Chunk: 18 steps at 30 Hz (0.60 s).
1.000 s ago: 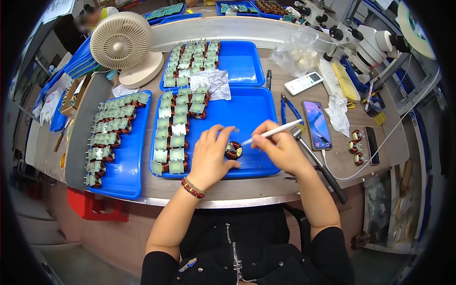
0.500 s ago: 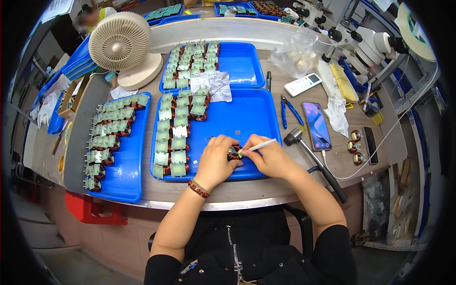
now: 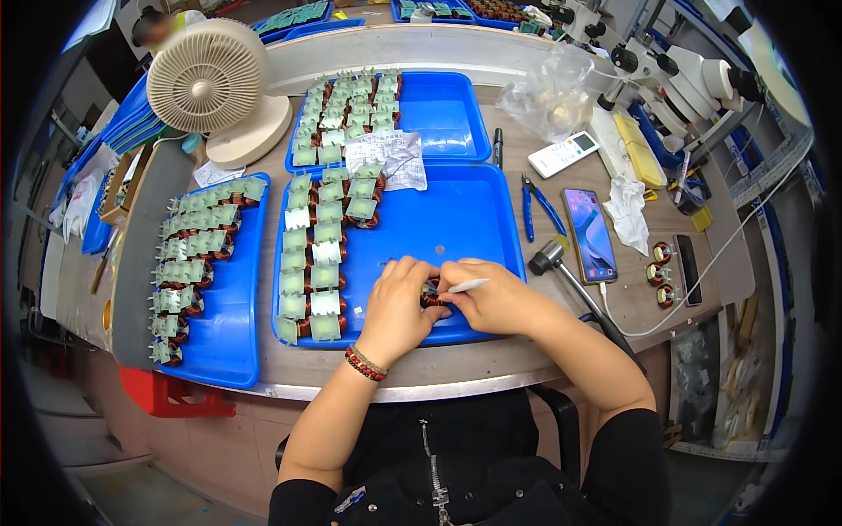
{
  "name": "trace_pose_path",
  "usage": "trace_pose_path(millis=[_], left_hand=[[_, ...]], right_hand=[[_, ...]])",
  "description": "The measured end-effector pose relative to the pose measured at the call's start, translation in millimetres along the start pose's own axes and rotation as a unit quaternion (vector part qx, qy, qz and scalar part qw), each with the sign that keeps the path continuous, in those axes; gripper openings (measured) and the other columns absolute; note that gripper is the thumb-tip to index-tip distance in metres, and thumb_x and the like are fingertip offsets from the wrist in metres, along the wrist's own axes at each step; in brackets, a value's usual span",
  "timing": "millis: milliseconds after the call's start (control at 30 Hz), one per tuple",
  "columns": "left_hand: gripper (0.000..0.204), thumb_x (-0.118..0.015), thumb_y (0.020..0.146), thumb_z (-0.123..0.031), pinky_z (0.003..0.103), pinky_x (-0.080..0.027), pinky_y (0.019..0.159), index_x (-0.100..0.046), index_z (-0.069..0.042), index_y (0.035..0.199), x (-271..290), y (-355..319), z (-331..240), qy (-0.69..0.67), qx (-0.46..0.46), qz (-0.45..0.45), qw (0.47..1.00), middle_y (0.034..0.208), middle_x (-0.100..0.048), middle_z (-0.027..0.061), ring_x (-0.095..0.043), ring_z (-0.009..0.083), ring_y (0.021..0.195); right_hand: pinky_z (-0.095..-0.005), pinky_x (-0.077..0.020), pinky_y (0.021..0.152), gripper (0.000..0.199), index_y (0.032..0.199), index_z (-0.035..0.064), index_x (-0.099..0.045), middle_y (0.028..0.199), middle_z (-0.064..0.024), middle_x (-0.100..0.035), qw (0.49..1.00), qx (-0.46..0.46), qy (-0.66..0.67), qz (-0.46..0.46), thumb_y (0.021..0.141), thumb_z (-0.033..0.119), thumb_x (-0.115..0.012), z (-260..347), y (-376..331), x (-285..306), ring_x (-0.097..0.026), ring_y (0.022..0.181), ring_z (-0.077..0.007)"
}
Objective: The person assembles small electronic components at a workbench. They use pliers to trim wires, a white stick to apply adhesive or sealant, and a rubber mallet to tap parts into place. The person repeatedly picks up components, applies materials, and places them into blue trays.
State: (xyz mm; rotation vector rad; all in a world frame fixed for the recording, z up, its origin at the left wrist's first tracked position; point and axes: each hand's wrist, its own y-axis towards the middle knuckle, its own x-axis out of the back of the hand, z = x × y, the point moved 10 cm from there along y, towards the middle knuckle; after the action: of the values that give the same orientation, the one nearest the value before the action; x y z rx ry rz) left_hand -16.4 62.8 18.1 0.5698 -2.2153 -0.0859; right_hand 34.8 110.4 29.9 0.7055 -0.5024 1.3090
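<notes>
Over the front of a large blue tray [image 3: 443, 215], my left hand [image 3: 396, 309] steadies a small copper-wound ring coil [image 3: 430, 293] between thumb and fingers. Close against it, my right hand [image 3: 493, 302] pinches a thin white pen-like tool [image 3: 469, 285]; its working end is hidden by the fingers and coil. Left of my hands in the same tray stand rows of coils with pale green square plates [image 3: 325, 302]. A crumpled printed paper [image 3: 388, 158] lies across the edges of this tray and the one behind.
Another blue tray of coils [image 3: 230, 324] stands at left, beside a beige fan [image 3: 206, 83]. To the right lie blue-handled cutters [image 3: 528, 210], a hammer [image 3: 548, 256], a phone on a cable [image 3: 589, 232], a white remote control [image 3: 563, 155] and three loose coils [image 3: 658, 273]. A microscope [image 3: 684, 83] stands behind.
The white tool has tipped lower and lies more nearly level, with my right hand closer over the coil. My left hand keeps hold of the coil. The whole view has shifted slightly.
</notes>
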Motion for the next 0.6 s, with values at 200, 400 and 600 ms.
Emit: trace_pose_path(millis=[200, 400, 600], left_hand=[[0.038, -0.077, 0.054, -0.009, 0.038, -0.041, 0.073, -0.056, -0.006, 0.086, -1.8, -2.5, 3.6, 0.005, 0.013, -0.002, 1.0, 0.087, -0.054, 0.0095, -0.05, 0.0304, 0.084], [0.035, -0.076, 0.055, -0.011, 0.039, -0.039, 0.07, -0.053, -0.006, 0.08, -0.7, -1.2, 0.6, 0.005, -0.002, -0.022, 1.0, 0.08, -0.05, 0.0093, -0.048, 0.03, 0.079], [0.038, -0.078, 0.053, -0.013, 0.038, -0.039, 0.069, -0.053, -0.007, 0.081, -0.3, -2.0, 5.0, 0.011, 0.006, -0.02, 1.0, 0.08, -0.05, 0.0085, -0.047, 0.0291, 0.079]], right_hand=[[-0.0408, -0.0428, 0.062, 0.013, 0.08, 0.0038, -0.044, 0.073, -0.0114, -0.056, 1.0, 0.021, 0.007, 0.01, 0.078, 0.006, -0.057, 2.6, 2.0, -2.7, -0.054, 0.073, -0.033], [-0.0426, -0.0428, 0.061, 0.012, 0.081, 0.0031, -0.044, 0.072, -0.014, -0.057, 0.999, 0.024, 0.009, -0.021, 0.078, 0.006, -0.056, -2.8, 0.0, -2.9, -0.055, 0.073, -0.0351], [-0.0412, -0.043, 0.067, 0.013, 0.084, 0.0028, -0.047, 0.078, -0.0166, -0.058, 0.984, -0.085, -0.066, 0.145, 0.083, 0.013, -0.054, -3.7, 22.5, -11.6, -0.056, 0.078, -0.0356]])
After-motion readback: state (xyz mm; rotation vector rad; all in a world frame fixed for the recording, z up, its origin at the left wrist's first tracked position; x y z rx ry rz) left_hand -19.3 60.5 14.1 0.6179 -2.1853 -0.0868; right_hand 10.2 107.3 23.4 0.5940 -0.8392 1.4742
